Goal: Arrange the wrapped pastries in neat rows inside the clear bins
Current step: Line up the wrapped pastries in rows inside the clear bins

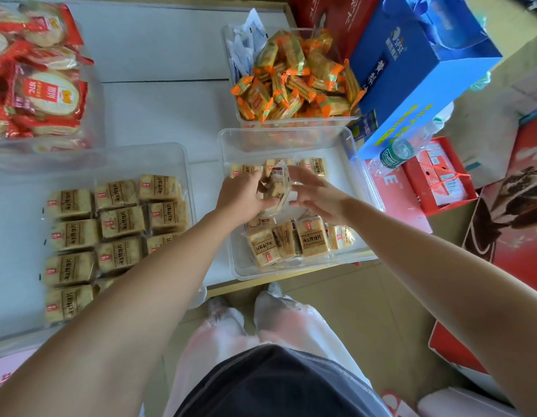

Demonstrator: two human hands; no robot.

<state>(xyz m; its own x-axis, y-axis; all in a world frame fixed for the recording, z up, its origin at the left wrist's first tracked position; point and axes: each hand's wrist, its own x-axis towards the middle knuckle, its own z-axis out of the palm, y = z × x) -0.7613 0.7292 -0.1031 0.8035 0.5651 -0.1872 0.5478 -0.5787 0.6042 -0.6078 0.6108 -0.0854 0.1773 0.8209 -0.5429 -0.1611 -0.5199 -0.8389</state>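
A clear bin (360, 176) in the middle holds wrapped tan pastries: a row (313, 167) along its far side and a loose heap (294, 242) near its front wall. My left hand (243, 197) grips one wrapped pastry (276, 183) above the bin's centre. My right hand (318, 195) hovers beside that pastry with its fingers spread, touching the wrapper edge or just off it. A second clear bin (182, 155) on the left carries neat rows of the same pastries (119, 221); my left forearm covers its near right corner.
A bin of orange-wrapped biscuits (294, 82) stands behind the middle bin. Red-wrapped rice crackers (35, 76) fill a bin at far left. Blue carton (417, 64), green-capped bottle (395, 152) and red boxes (438, 179) crowd the right side. My legs stand at the table's front edge.
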